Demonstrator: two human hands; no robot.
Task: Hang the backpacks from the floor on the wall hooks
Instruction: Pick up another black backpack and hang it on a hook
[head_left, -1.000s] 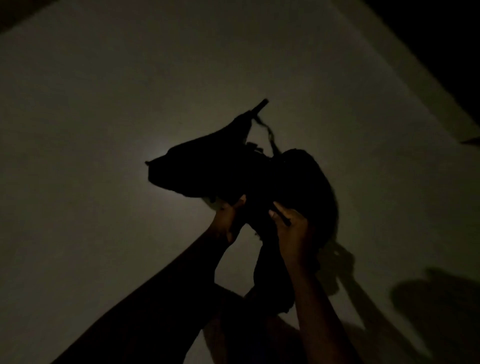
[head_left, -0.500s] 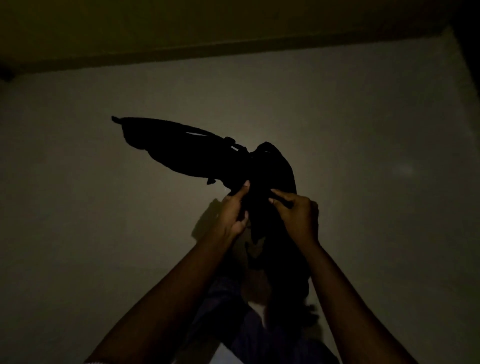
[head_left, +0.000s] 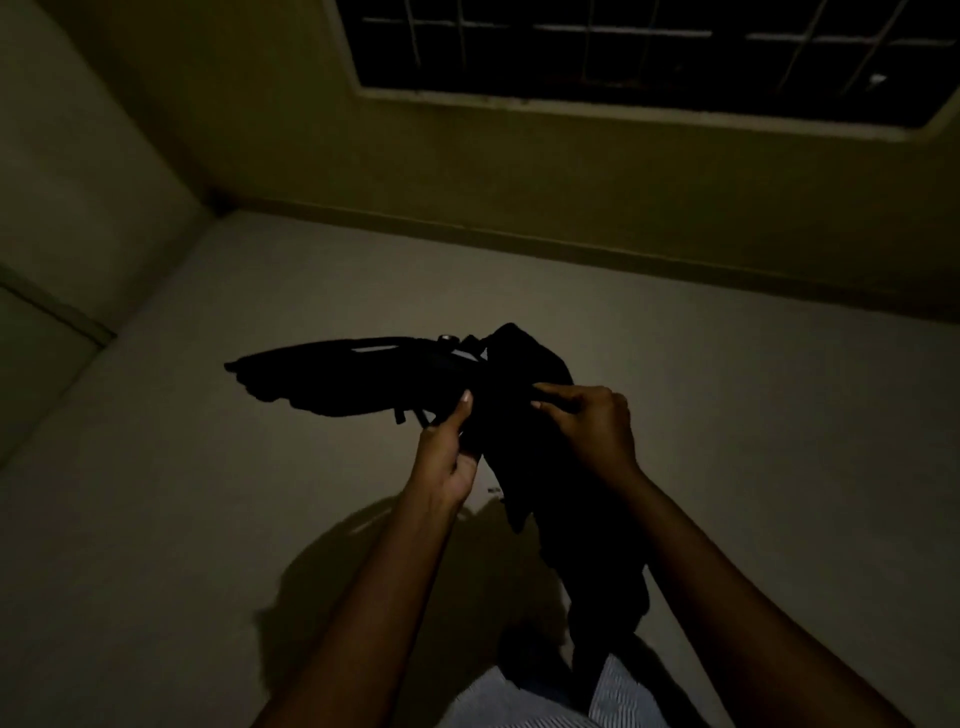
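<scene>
From the head camera we look down on one backpack (head_left: 519, 374), held up in the air in front of us, above the floor (head_left: 182, 519) and about mid-picture. It reads as an almost pure black shape. One long, flat part sticks out to the left like a wing, with thin pale slits showing near its top edge. The bulkier part hangs down between our forearms towards the lower edge of the picture. A small buckle (head_left: 447, 339) catches a little light at the top, and short strap ends dangle beneath the left part.

Our left hand (head_left: 449, 452) grips the backpack from below, thumb up against the fabric and fingers curled behind it. Our right hand (head_left: 592, 431) pinches a fold of the fabric near the top, fingers bent round it.

The floor is plain pale grey, with our shadow (head_left: 363, 571) spread across it. Beyond it a darker skirting (head_left: 519, 239) runs along a dull yellow-green wall (head_left: 519, 166). A window (head_left: 623, 47) with a pale grille sits high in that wall, its panes dark.

The room is very dim, so we cannot make out seams, zips or pockets on the backpack. At the bottom edge, striped cloth (head_left: 519, 701) is cut off by the frame. We cannot tell how the left fingers lie behind the fabric.
</scene>
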